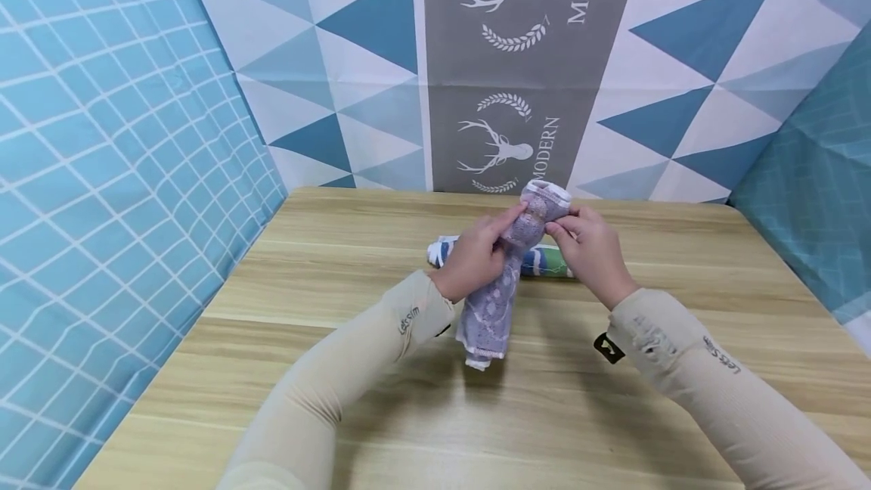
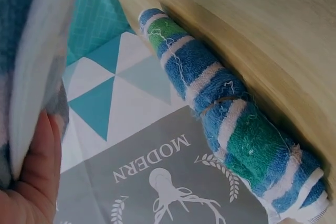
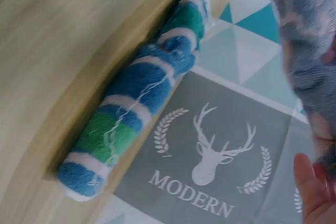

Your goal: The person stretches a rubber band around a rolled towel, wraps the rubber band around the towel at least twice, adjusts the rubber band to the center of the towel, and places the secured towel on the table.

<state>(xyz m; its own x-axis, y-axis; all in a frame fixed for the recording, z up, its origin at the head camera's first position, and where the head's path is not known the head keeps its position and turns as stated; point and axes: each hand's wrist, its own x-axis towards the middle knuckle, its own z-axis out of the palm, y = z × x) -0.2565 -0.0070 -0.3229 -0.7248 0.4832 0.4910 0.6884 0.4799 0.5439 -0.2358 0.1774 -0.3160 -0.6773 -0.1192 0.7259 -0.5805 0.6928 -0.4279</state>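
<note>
A rolled greyish-purple towel [image 1: 491,305] with white edges is held tilted above the table. My left hand [image 1: 475,254] grips it along its upper half. Near its top end, the fingers of my right hand [image 1: 590,249] pinch its side, where a thin brownish band [image 1: 537,215] seems to cross the narrowed roll. Behind lies a second rolled towel [image 2: 252,145], striped blue, green and white, with a thin band [image 2: 220,103] around it. In the wrist views the held towel is close, blurred and only partly visible, and so are the hands.
The wooden table [image 1: 286,354] runs back to a patterned backdrop [image 1: 367,59] with triangles and deer prints. Blue tiled sheeting [image 1: 122,127] stands along the left side, and teal sheeting [image 1: 816,180] along the right. A small black tag [image 1: 609,348] hangs by the right sleeve.
</note>
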